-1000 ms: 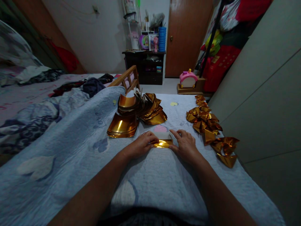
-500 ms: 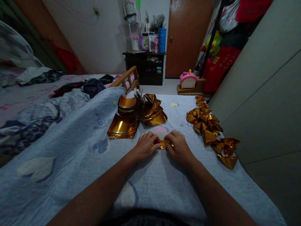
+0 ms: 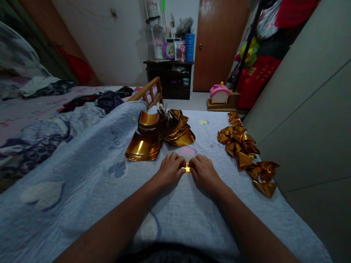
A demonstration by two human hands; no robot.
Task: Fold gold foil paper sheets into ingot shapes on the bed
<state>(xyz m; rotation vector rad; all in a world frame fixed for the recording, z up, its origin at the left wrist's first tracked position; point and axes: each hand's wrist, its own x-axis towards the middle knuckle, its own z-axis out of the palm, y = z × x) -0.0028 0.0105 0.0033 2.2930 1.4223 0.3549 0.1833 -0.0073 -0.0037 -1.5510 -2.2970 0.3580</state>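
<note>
A narrow piece of gold foil paper (image 3: 187,168) lies low over the bedspread between my hands, its shiny middle showing. My left hand (image 3: 172,168) has its fingers closed on the left end. On the right end, my right hand (image 3: 203,170) grips with curled fingers. The fingertips cover both ends of the paper. Beyond my left hand sits a fanned stack of gold foil sheets (image 3: 144,146). To the right, folded gold foil pieces (image 3: 241,140) lie in a row along the bed's edge.
The light blue bedspread (image 3: 95,190) bunches up on the left, by a wooden bed rail (image 3: 148,91). A pale cabinet (image 3: 309,120) stands close on the right. Farther off are a dark shelf (image 3: 168,69), a pink toy (image 3: 220,93) and a brown door (image 3: 211,44).
My right hand has shifted slightly left along the foil paper, and its fingers have closed in on the end. The foil's middle now shines brighter. My left hand has barely moved.
</note>
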